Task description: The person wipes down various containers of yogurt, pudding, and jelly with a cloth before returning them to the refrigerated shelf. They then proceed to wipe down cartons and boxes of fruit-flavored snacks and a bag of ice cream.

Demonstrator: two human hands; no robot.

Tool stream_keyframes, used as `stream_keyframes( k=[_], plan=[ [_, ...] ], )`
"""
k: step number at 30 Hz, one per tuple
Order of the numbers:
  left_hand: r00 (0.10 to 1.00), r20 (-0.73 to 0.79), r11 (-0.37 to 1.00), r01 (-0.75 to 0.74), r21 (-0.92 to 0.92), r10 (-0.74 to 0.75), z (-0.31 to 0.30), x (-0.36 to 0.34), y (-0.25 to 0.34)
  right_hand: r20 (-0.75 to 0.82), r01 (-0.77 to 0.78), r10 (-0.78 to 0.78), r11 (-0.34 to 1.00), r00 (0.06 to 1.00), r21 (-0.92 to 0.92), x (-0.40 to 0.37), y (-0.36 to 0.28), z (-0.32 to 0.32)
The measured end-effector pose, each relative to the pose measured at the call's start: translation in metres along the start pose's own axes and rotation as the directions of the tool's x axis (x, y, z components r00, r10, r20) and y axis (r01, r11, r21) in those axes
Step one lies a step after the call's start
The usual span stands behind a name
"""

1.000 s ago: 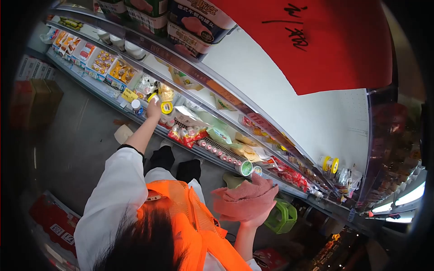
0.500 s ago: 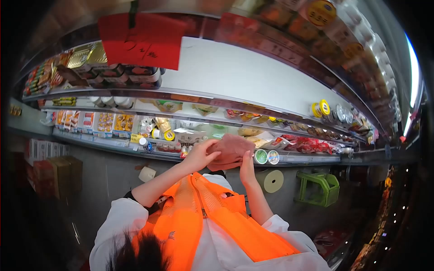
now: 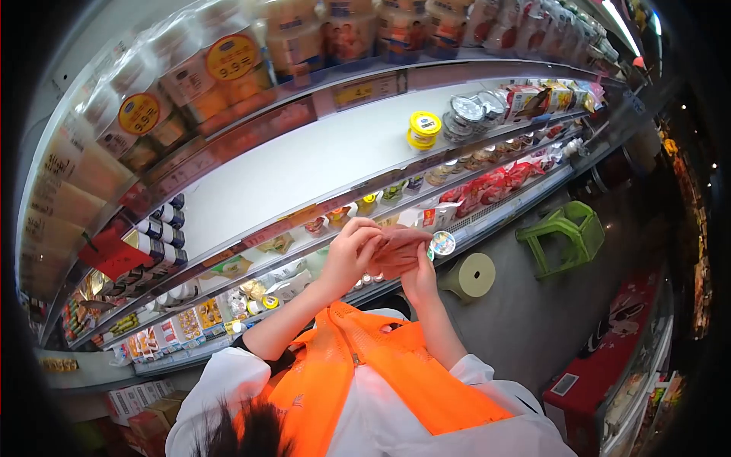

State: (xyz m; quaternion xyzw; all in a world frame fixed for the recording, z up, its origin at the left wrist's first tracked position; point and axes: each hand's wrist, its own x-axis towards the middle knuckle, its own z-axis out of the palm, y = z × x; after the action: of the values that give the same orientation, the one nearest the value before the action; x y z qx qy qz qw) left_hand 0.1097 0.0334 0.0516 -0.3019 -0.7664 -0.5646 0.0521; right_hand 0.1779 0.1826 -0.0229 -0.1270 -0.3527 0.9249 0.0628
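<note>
A folded pinkish-brown cloth is held up in front of my chest, before the lower shelves. My left hand has its fingers bent over the cloth's left side. At the right edge, my right hand pinches the cloth between thumb and fingers. Just beyond the right hand, a round-lidded tub sits at the edge of the bottom shelf. The cloth hides part of the shelf goods behind it.
A bare white shelf carries a yellow tub and clear-lidded containers. Overhead, an upper shelf holds wrapped cups. On the floor stand a pale roll, a green stool and cartons. A red display case is at right.
The view has swung to the right along the shelves. My hands still hold the cloth, now more bunched, with my left hand slightly higher on it.
</note>
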Motion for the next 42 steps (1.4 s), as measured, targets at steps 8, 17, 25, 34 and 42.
stream_keyframes(
  k=[8,17,25,34,42],
  plan=[
    [0.966,0.168,0.978,-0.205,0.042,0.195,0.114,0.124,0.046,0.256,-0.219,0.114,0.874,0.960,0.434,0.048,-0.101,-0.060],
    [0.956,-0.285,0.899,0.180,0.398,-0.066,0.126,0.195,-0.067,0.416,-0.157,0.104,0.983,0.903,0.094,0.071,-0.162,-0.133],
    [0.865,-0.346,0.906,0.415,0.082,-0.365,0.140,0.210,-0.071,0.396,-0.170,0.378,0.866,0.837,-0.470,0.081,-0.213,-0.145],
    [0.928,-0.288,0.966,0.256,0.041,-0.234,0.124,0.151,-0.053,0.230,-0.345,0.266,0.822,0.936,0.452,0.078,-0.169,-0.176],
    [0.930,-0.139,0.940,0.337,-0.045,-0.340,0.101,0.090,-0.012,0.200,-0.326,0.271,0.882,0.942,0.341,0.083,-0.169,-0.125]
  ],
)
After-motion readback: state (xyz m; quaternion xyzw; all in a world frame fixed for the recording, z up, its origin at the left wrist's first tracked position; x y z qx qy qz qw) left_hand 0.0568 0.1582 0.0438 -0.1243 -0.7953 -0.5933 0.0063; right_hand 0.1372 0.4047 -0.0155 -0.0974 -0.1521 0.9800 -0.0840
